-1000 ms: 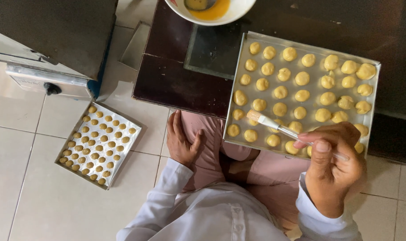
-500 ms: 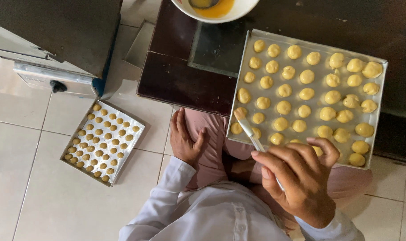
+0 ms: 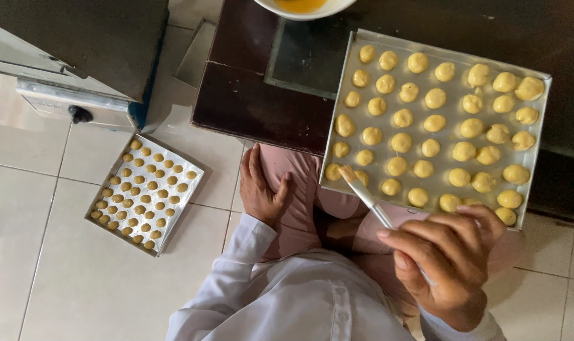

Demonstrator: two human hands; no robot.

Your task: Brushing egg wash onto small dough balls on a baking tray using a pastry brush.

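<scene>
Second tray (image 3: 145,192) of small dough balls sits on the floor tiles left, below an oven (image 3: 72,57); bowl (image 3: 302,6) of yellow wash cut off at top. Right hand (image 3: 444,259) pinches a pastry brush (image 3: 366,199), bristles touching the near-left dough ball (image 3: 333,172) on the big tray (image 3: 343,95) on the dark table (image 3: 249,101). Left hand (image 3: 261,189) rests flat and slack on the thigh, holding nothing. Brush handle end hidden in the fist.

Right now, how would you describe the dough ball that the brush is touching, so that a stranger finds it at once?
Start at the large metal tray on the dark low table. Go to its near left corner, by the person's knee. The dough ball there is the last one in that corner, and only it lies under the tip of the brush held in the right hand.
</scene>
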